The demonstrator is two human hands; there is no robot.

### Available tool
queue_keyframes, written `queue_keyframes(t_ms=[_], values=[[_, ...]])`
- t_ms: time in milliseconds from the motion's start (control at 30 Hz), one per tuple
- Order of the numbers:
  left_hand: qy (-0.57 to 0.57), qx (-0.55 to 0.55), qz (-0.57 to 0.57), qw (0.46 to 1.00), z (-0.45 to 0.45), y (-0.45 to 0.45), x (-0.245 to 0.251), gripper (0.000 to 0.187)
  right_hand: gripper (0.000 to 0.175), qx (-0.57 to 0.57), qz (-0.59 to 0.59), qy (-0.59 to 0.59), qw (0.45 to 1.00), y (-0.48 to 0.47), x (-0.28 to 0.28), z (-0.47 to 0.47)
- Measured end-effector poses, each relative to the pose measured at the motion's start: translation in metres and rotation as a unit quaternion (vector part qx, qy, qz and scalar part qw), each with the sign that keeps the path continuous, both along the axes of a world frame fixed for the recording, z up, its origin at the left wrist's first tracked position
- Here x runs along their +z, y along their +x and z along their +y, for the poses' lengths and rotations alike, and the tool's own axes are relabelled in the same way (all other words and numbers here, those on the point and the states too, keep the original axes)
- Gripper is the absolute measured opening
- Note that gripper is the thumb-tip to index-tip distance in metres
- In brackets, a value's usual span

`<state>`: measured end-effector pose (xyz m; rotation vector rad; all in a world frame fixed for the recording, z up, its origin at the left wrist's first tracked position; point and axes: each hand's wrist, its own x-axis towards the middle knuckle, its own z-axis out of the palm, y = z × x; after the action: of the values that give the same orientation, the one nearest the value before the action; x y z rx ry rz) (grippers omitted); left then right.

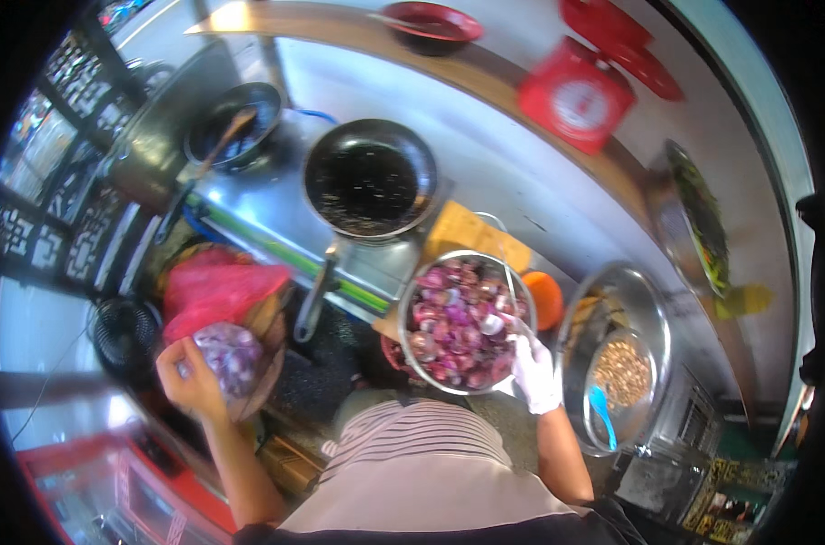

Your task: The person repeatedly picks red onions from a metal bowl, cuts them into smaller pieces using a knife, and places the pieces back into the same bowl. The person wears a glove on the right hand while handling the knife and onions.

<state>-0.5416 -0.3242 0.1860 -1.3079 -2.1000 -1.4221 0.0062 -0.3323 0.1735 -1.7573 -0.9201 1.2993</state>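
Note:
My bare left hand (189, 378) grips the top of a clear plastic bag (230, 360) with pale purple pieces inside, probably onions or shallots. Behind the bag is a pink mesh sack (215, 289). A thin white glove covers my right hand (535, 368), which reaches over the right rim of a metal pot (406, 340) with a wire handle. Reddish-purple shallots or small onions (453, 317) fill that pot. Beside the gloved fingers lies a whitish piece (492, 324); whether they hold it is not clear.
A dark frying pan (368, 180) sits on the steel counter, its handle towards me. Further left is a wok (211, 136) with a wooden utensil. At right, a steel basin (661, 340) holds a bowl of brown bits (620, 371) and a blue spoon (602, 412). A red scale (579, 99) stands on the shelf.

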Motion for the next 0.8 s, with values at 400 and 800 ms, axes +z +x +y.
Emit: queue_keyframes(t_ms=[400, 800], values=[[-0.293, -0.706, 0.341, 0.547, 0.040, 0.417, -0.052, 0.054, 0.040, -0.033, 0.182, 0.054, 0.981, 0.051, 0.009, 0.008], [-0.360, -0.647, 0.349, 0.574, 0.096, 0.399, -0.046, 0.039, 0.049, -0.076, 0.052, 0.057, 0.994, 0.116, -0.037, -0.096]])
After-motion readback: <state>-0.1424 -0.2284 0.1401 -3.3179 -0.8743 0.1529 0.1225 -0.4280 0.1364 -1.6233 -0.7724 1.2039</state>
